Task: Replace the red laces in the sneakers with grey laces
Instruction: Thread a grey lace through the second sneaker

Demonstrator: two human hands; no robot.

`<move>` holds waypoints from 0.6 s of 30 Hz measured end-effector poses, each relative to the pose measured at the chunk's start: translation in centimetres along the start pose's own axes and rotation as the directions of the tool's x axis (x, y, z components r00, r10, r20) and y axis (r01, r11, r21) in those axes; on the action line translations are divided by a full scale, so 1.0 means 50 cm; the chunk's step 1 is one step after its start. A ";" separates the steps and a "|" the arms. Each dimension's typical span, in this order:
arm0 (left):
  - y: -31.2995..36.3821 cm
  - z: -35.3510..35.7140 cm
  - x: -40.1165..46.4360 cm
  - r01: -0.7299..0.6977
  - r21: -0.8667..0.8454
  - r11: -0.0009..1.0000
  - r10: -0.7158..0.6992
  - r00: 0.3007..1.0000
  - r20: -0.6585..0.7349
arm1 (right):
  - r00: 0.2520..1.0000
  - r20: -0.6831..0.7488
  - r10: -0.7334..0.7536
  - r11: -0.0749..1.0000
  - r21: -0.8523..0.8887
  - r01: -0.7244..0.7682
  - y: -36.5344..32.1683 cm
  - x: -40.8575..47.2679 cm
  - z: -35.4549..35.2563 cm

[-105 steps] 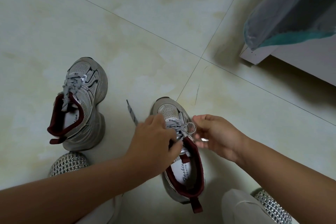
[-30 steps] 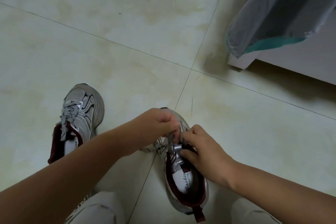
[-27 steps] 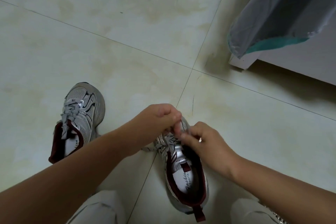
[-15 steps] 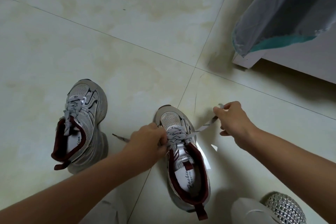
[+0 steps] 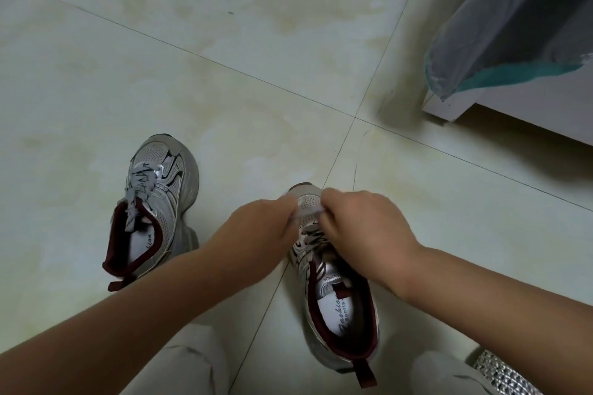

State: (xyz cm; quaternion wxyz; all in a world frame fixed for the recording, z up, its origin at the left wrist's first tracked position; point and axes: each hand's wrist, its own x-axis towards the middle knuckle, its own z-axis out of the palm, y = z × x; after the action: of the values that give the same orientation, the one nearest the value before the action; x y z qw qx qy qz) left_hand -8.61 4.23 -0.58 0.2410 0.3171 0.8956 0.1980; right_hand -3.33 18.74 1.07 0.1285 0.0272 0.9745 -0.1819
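— What's written inside the near sneaker (image 5: 340, 308)?
— "Fashion Sports" on my insole; the tongue tag is too small to read.
— Your hands?
— My left hand (image 5: 256, 231) and right hand (image 5: 362, 224) meet over the toe, each pinching the grey lace (image 5: 309, 212).
— The other sneaker (image 5: 154, 205)?
— Left of me, laced grey, bare tiled floor (image 5: 224, 74) all around it.
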 end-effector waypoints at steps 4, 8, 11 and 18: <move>-0.015 0.007 -0.013 0.000 0.313 0.950 -0.008 1.000 0.025 | 0.993 -0.098 0.058 0.991 0.129 -0.045 0.016 -0.008 -0.013; -0.027 0.009 -0.002 0.114 0.210 0.971 -0.150 0.975 0.163 | 0.982 -0.100 0.158 0.928 0.355 -0.113 0.023 -0.006 -0.002; -0.041 0.017 0.002 0.364 -0.317 0.876 -0.273 0.915 0.296 | 0.971 -0.044 0.234 0.830 0.530 -0.176 0.028 -0.002 0.001; -0.031 0.019 -0.017 0.450 -0.697 0.558 -0.249 0.892 0.377 | 0.967 0.030 0.254 0.893 0.376 -0.246 0.024 -0.023 0.000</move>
State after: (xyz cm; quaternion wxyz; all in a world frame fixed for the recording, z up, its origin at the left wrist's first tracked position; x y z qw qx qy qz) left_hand -8.25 2.74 -1.88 0.4911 0.0194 0.7340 0.4686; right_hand -2.12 19.82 0.94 0.1334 0.1780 0.9110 -0.3472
